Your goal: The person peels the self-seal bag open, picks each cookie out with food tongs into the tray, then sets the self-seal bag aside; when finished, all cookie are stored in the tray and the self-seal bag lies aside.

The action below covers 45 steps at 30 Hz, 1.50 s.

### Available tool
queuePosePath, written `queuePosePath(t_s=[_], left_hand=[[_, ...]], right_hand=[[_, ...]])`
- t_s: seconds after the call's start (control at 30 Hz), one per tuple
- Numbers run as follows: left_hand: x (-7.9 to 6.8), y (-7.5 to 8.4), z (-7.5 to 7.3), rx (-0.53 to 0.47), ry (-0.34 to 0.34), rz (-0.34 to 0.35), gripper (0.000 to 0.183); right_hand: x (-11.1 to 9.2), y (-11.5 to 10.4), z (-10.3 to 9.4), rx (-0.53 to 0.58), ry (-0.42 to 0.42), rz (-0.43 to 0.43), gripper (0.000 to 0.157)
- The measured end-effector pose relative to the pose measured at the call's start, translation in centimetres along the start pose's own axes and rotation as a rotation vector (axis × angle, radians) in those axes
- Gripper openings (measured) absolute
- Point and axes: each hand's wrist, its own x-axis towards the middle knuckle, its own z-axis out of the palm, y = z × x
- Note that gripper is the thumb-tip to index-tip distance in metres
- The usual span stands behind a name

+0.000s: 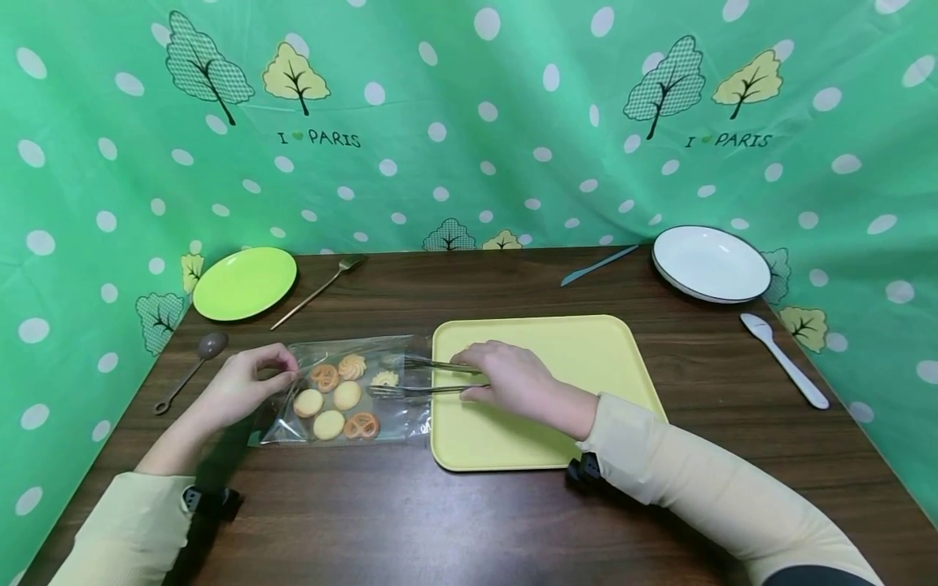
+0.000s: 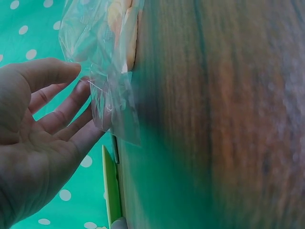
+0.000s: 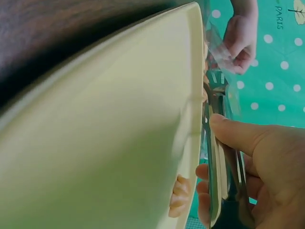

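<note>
My left hand (image 1: 245, 382) pinches the left edge of a clear plastic bag (image 2: 114, 105) between thumb and fingers. Inside the bag lie several cookies (image 1: 330, 425), round, swirled and pretzel-shaped. My right hand (image 1: 513, 382) holds metal tongs (image 3: 215, 157) with fork-like ends, thumb on one arm and fingers on the other. The tongs reach into the bag's right end, spread on either side of a small pale cookie (image 1: 384, 378). Beneath my right hand is a yellow tray (image 1: 579, 342). One swirled cookie (image 3: 180, 196) sits on it near the far edge, hidden by the hand in the head view.
At the back left are a green plate (image 1: 245, 285) and a fork (image 1: 315, 295), with a brown spoon (image 1: 192, 370) nearer. White bowls (image 1: 711, 264) stand back right, between a blue knife (image 1: 599, 265) and a white knife (image 1: 784, 360). A dotted green cloth (image 1: 469, 146) hangs behind.
</note>
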Motion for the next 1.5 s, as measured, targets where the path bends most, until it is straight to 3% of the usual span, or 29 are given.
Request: queuePosePath(t_s=[0.4,0.73,1.2,1.5], left_hand=[[0.0,0.2,0.1,-0.001,0.004,0.021,0.007],[0.0,0.2,0.0,-0.001,0.014,0.016,0.006],[0.1,-0.2,0.2,-0.013,0.003,0.008,0.005],[-0.1,-0.3,0.1,-0.013,0.006,0.016,0.006]], right_hand=[[-0.4,-0.2,-0.4,0.024,-0.016,0.025,0.043],[-3.0,1.0,-2.2,0.034,0.026,0.054,0.045],[-9.4,6.7,-5.0,0.010,0.145,0.194,0.046],[-11.6,9.6,-4.5,-0.010,0.131,0.302,0.046]])
